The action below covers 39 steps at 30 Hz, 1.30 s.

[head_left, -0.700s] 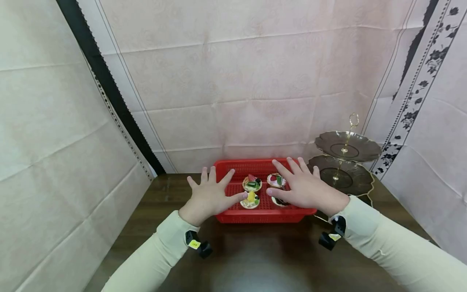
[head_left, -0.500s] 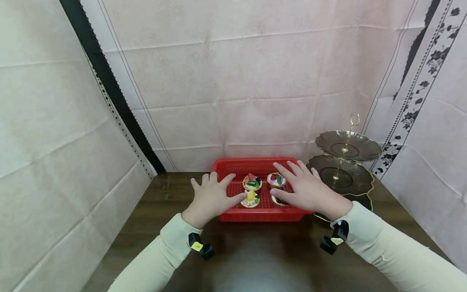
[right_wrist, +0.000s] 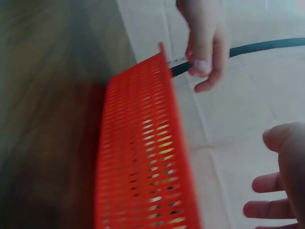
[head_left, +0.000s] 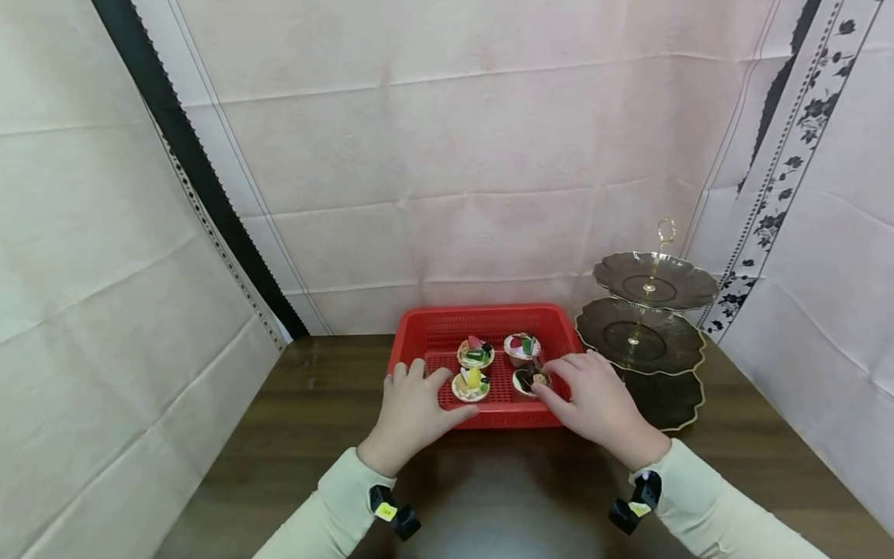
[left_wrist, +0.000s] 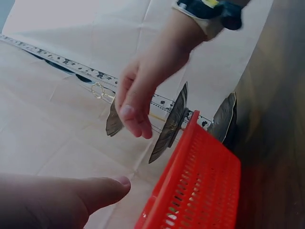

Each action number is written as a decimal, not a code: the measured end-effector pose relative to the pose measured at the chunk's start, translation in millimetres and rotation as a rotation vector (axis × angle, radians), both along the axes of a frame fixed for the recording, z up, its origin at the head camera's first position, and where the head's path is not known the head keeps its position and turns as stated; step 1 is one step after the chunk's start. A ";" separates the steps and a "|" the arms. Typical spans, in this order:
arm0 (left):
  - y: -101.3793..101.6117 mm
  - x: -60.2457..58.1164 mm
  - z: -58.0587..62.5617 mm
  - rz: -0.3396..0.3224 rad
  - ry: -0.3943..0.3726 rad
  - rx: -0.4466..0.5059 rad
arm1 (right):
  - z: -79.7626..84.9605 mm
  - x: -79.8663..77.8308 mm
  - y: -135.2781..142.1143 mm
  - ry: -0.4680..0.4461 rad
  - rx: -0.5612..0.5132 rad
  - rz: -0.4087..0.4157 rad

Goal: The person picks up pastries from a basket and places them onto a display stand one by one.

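Observation:
A red perforated plastic basket [head_left: 510,420] stands on the table with several small cupcakes inside. On its left lie a cupcake with a strawberry-like topping [head_left: 476,354] and one with a yellow topping [head_left: 470,384]; a pink-and-green-topped cupcake [head_left: 522,346] and a dark-topped cupcake [head_left: 525,381] are on its right. My left hand [head_left: 414,418] hovers by the near left corner, fingers loosely bent and thumb apart. Over the near right corner is my right hand [head_left: 604,402], its thumb near the dark-topped cupcake. Both wrist views show the hands above the basket's rim, holding nothing.
A three-tier dark plate stand [head_left: 656,279] with gold edges and a ring handle is right of the basket, its lower tiers close to my right hand. White cloth [head_left: 419,155] hangs behind and at both sides of the brown wooden table [head_left: 314,435].
Both hands have drawn back toward the near side of the basket, and their fingers have gone from widely spread to more bent. More of the cupcakes shows now. The basket's contents look unmoved.

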State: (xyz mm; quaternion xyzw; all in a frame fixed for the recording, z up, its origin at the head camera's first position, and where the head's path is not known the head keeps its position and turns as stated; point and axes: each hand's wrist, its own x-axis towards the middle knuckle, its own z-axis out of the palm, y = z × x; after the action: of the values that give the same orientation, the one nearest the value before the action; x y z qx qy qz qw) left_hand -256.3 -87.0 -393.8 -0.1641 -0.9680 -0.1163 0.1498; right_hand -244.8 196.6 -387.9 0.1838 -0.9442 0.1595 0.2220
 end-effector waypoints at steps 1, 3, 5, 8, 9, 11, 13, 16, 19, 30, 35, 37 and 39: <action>0.5 1.0 -2.1 -0.001 0.007 0.001 | -4.8 0.6 1.0 0.023 0.000 0.000; 1.9 2.7 -6.5 -0.002 0.017 0.007 | -14.1 1.8 3.1 0.061 0.001 -0.004; 3.1 3.9 -11.6 -0.003 0.017 0.020 | -23.1 2.7 4.6 0.089 0.005 -0.005; 4.5 5.0 -22.2 0.006 0.009 0.039 | -35.8 4.4 6.5 0.108 -0.002 -0.001; 4.8 5.5 -26.1 0.012 0.009 0.046 | -39.6 5.3 6.9 0.110 -0.005 0.004; 4.5 5.0 -34.1 0.023 0.018 0.061 | -47.5 5.3 7.3 0.112 -0.009 0.011; 4.4 4.9 -40.8 0.029 0.036 0.080 | -54.7 4.7 7.7 0.116 -0.015 0.017; 3.8 3.7 -48.3 0.037 0.078 0.101 | -63.6 3.0 8.1 0.122 -0.020 0.017; 2.9 1.8 -53.7 0.045 0.119 0.112 | -70.6 1.4 8.5 0.123 -0.024 0.012; 2.8 -8.0 -62.1 0.048 0.197 0.119 | -83.2 -3.8 8.6 0.168 -0.068 0.006; 0.4 -6.4 -61.3 0.050 0.200 0.109 | -87.2 -2.6 -0.5 0.176 -0.115 -0.021; -0.9 -5.1 -60.5 0.055 0.192 0.116 | -88.2 -1.7 -4.4 0.175 -0.127 -0.031; -1.9 -4.0 -60.0 0.058 0.182 0.123 | -88.4 -0.8 -7.4 0.181 -0.137 -0.037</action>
State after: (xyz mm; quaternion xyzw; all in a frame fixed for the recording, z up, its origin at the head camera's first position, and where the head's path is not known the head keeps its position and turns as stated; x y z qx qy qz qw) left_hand -260.3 -89.0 -453.8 -0.1364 -0.9458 -0.1557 0.2502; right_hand -245.6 189.3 -476.2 0.1644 -0.9105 0.2021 0.3211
